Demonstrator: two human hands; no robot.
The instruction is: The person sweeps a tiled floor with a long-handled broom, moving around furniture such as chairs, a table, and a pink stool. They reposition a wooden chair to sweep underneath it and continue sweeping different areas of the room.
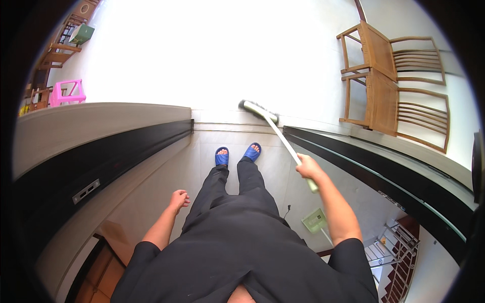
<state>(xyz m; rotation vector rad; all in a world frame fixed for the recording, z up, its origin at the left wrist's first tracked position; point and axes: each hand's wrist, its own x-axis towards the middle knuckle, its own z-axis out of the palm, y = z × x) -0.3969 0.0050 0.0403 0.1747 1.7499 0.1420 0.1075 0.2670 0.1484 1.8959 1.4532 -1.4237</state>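
My right hand (310,167) is closed round the pole of a broom (281,136), near its pale green grip end. The pole slants forward and to the left, down to a pale green head with dark bristles. That head lies across the doorway threshold (217,120), its left end reaching onto the bright floor beyond. My left hand (180,200) hangs at my left side with its fingers curled in, and nothing shows in it.
Black-edged door panels (116,146) flank the doorway. Two wooden chairs (384,101) stand at the far right. A pink stool (68,92) and a green box (82,34) are at the far left. Behind my right arm is a green dustpan (314,220), near a metal rack (386,247).
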